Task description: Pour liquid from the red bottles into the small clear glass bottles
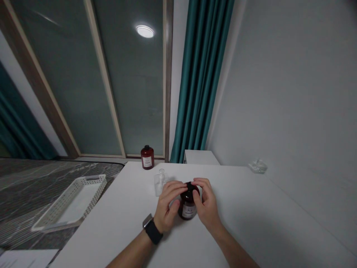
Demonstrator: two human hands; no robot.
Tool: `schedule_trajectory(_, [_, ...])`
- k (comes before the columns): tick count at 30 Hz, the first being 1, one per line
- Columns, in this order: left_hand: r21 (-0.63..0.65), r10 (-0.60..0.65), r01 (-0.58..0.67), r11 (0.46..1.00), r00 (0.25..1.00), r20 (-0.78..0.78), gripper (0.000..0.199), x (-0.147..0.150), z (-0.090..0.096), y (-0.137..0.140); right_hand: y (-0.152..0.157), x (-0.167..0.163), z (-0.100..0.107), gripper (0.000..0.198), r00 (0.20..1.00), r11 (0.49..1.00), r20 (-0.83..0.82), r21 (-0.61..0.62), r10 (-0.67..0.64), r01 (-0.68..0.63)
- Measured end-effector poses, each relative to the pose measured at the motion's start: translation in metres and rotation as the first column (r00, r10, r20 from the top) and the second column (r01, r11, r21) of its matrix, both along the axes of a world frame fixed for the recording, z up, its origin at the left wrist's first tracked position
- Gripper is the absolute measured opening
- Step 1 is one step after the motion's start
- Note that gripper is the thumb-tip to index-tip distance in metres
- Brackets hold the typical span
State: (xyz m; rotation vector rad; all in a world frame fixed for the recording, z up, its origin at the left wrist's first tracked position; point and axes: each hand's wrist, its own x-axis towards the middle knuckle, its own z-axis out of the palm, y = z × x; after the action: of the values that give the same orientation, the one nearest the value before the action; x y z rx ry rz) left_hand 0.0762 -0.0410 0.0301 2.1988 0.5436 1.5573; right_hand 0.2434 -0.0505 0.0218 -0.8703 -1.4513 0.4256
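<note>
A dark brown bottle point(188, 203) with a black cap point(190, 186) and a pale label stands upright on the white table in front of me. My left hand point(169, 208), with a watch point(152, 229) on its wrist, curls against the left side of the bottle's top, its fingertips by the cap. From the right, my right hand point(205, 203) bends its fingers and thumb around the same shoulder and cap. Whether the cap is loose cannot be seen. Just behind my left hand is a clear pump bottle point(161, 182), partly covered by my fingers.
A red-brown bottle point(147, 158) with a black cap stands at the table's far left corner. A clear crumpled-looking item point(258, 166) lies by the wall at right. Lower, left of the white table point(125, 208), sits a white perforated basket point(96, 193).
</note>
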Motion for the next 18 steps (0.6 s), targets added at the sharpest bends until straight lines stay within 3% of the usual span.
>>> schedule_trajectory(6, [-0.014, -0.023, 0.023, 1.0, 1.0, 0.021, 0.039, -0.0007, 0.0006, 0.0034, -0.0017, 0.0003, 0.0028, 0.023, 0.982, 0.984, -0.119, -0.082, 0.145, -0.155])
schedule_trajectory(12, [-0.003, -0.04, 0.04, 0.999, 0.999, 0.008, 0.039, -0.0009, 0.0014, 0.0006, 0.0003, 0.0012, 0.0014, 0.02, 0.996, 0.995, -0.046, -0.072, 0.07, -0.073])
schedule_trajectory(15, [-0.014, -0.016, 0.017, 1.0, 1.0, 0.026, 0.037, 0.0008, 0.0031, -0.0009, -0.0011, -0.0002, -0.0002, 0.032, 0.981, 0.98, -0.134, -0.124, 0.141, -0.158])
schedule_trajectory(18, [-0.035, -0.006, 0.007, 0.999, 0.999, 0.042, 0.034, 0.0024, 0.0049, -0.0006, -0.0016, -0.0009, 0.0003, 0.028, 0.967, 0.965, -0.156, -0.137, 0.201, -0.223])
